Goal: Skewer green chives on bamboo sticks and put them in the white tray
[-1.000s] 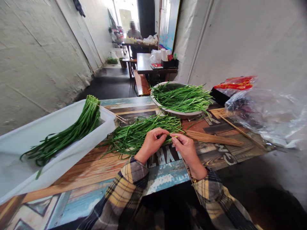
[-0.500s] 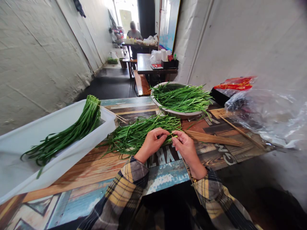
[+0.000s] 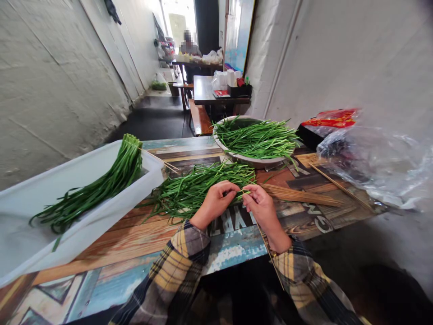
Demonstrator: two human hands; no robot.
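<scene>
The left hand (image 3: 219,198) and right hand (image 3: 260,203) were close together over the desk (image 3: 135,228), fingertips pinched on a thin green stalk (image 3: 245,192), with a skewer (image 3: 264,240) slanting down beneath the right. Just beyond, loose greens (image 3: 199,185) lay between the white tub (image 3: 115,212) and a skewer bundle (image 3: 304,196), near a heaped bowl (image 3: 244,158)

Looks like a small eatery — narrow room, a bench (image 3: 200,118) by a far desk (image 3: 203,88) bearing a black caddy (image 3: 238,91), and wooden skewers (image 3: 301,195) nearer.
</scene>
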